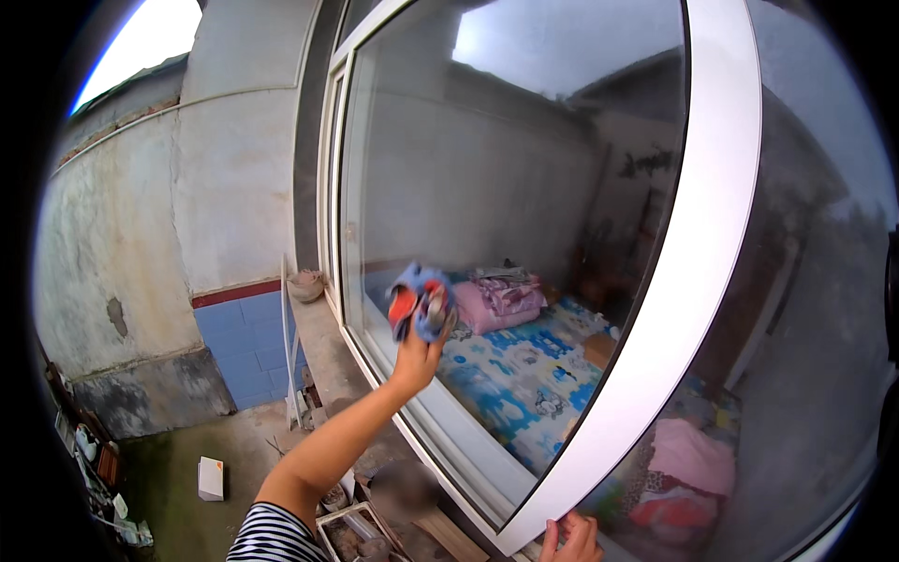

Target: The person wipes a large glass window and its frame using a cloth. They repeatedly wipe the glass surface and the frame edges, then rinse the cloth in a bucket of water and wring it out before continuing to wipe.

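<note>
My left hand (418, 360) is closed around a crumpled blue and red cloth (419, 302), pressed up to the large window pane (524, 178). The cloth is slightly smeared by motion. A striped sleeve covers the upper part of that arm. At the bottom of the view, my right hand (573, 539) has its bent fingers on the lower edge of the white window frame (693, 272); part of this hand is cut off by the picture's edge.
Behind the glass lie a blue patterned bed cover (520, 375) and folded pink bedding (501, 304). A round pot (305, 285) stands on the outer ledge (328, 351). Below are wooden boards (449, 539) and a white box (212, 479) on the ground.
</note>
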A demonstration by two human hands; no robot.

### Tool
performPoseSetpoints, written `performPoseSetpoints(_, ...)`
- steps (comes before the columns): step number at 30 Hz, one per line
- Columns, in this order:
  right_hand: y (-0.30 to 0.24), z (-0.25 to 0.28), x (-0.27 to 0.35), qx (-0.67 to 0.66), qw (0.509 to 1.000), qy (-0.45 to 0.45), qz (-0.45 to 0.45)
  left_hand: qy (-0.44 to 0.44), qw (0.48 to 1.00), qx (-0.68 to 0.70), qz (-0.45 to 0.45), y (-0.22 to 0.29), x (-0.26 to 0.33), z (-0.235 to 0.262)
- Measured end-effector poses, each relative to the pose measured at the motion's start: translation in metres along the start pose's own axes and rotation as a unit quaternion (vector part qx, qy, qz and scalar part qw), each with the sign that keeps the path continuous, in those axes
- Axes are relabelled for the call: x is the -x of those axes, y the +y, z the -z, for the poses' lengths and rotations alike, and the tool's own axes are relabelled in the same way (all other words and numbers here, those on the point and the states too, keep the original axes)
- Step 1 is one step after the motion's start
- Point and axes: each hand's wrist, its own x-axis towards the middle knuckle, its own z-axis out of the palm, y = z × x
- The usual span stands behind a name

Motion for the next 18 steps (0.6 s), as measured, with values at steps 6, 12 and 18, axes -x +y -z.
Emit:
performPoseSetpoints(6, 0.006, -0.004, 0.002, 0.018, 0.999, 0.019, 0.037, -0.037, 0.802, 0.136, 0.581, -0.038, 0.096, 0.055)
performPoseSetpoints(12, 0.009, -0.003, 0.005, 0.037, 0.999, 0.007, 0.011, 0.126, 0.953, 0.211, 0.177, 0.059, -0.138, 0.052)
performPoseSetpoints(18, -0.006, -0.009, 0.016, 0.059, 0.998, -0.007, 0.024, 0.058, 0.983, 0.047, -0.166, 0.207, -0.433, 0.089)
